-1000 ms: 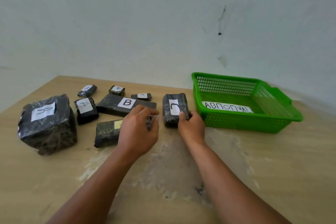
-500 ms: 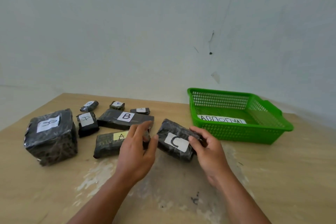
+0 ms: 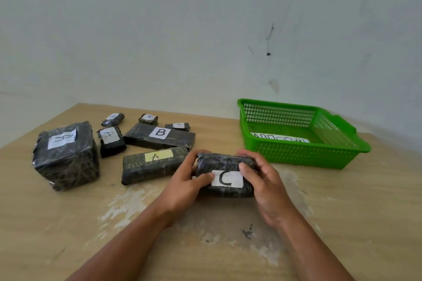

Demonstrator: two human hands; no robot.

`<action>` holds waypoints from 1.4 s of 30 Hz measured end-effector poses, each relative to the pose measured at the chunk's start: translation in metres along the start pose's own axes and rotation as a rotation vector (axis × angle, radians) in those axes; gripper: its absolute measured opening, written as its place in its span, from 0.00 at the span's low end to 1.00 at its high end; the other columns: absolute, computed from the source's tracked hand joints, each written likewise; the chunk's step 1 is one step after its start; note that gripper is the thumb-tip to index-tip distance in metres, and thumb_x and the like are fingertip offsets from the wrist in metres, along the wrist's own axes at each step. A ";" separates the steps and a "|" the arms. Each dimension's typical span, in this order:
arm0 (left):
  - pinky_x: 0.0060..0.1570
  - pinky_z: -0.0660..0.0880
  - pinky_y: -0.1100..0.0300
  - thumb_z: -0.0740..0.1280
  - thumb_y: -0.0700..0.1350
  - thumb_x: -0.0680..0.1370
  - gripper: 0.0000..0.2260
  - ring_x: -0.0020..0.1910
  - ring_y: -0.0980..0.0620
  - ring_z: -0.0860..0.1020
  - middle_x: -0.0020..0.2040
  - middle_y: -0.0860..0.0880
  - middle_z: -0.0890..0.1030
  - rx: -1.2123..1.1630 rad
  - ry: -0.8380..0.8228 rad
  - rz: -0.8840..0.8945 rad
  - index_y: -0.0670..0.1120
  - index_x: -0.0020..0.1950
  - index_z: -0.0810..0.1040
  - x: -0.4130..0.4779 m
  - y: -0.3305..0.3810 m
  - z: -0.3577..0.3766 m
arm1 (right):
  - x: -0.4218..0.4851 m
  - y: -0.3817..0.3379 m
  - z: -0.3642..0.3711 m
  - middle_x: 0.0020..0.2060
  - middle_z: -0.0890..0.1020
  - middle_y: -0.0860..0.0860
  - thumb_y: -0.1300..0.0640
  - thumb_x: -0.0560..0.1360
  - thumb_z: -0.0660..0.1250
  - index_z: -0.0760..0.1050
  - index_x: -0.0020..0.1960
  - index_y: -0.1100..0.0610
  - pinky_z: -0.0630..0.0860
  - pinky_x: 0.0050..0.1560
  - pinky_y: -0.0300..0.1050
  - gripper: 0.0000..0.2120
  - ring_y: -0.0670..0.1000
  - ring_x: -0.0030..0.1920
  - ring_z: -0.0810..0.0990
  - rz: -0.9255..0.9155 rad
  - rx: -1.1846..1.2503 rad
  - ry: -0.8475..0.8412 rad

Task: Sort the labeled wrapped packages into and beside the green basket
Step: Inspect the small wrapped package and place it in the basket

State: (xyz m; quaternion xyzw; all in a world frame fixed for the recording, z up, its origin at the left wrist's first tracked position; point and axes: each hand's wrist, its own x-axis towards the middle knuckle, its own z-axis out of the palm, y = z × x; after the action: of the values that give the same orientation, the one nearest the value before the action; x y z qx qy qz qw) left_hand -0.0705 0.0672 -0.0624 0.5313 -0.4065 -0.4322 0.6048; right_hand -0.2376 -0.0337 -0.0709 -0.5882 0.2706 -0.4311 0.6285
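A black wrapped package labelled C [image 3: 225,166] is held between both hands in front of me, label facing me. My left hand [image 3: 185,186] grips its left end, thumb on the label edge. My right hand [image 3: 265,186] grips its right end, thumb over the label's upper right corner. The green basket [image 3: 301,154] stands to the right and behind, with a paper label lying inside it. On the table to the left lie a long package with a yellow A label [image 3: 153,166], a long B package [image 3: 159,138], a small A package [image 3: 111,141] and a big block-shaped package [image 3: 66,155].
Three tiny wrapped packages [image 3: 113,119] [image 3: 148,118] [image 3: 178,126] lie at the back near the wall. The wooden table [image 3: 342,223] has worn pale patches under my arms. A plain wall rises right behind the table.
The C package went from lying beside the basket to being held by both hands, turned so that its label faces me. My left hand left the yellow-label A package and took the C package's left end.
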 end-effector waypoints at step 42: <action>0.60 0.79 0.63 0.74 0.49 0.77 0.33 0.63 0.60 0.80 0.66 0.57 0.80 0.087 0.020 0.146 0.59 0.78 0.62 0.009 0.001 0.002 | 0.011 0.003 0.000 0.63 0.82 0.54 0.66 0.73 0.75 0.76 0.70 0.44 0.79 0.67 0.55 0.30 0.56 0.65 0.82 -0.106 -0.102 -0.087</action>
State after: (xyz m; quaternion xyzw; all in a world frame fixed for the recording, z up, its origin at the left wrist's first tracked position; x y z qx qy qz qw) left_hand -0.0699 0.0577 -0.0608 0.5304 -0.4566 -0.3632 0.6151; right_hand -0.2318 -0.0433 -0.0718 -0.6510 0.2330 -0.4236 0.5852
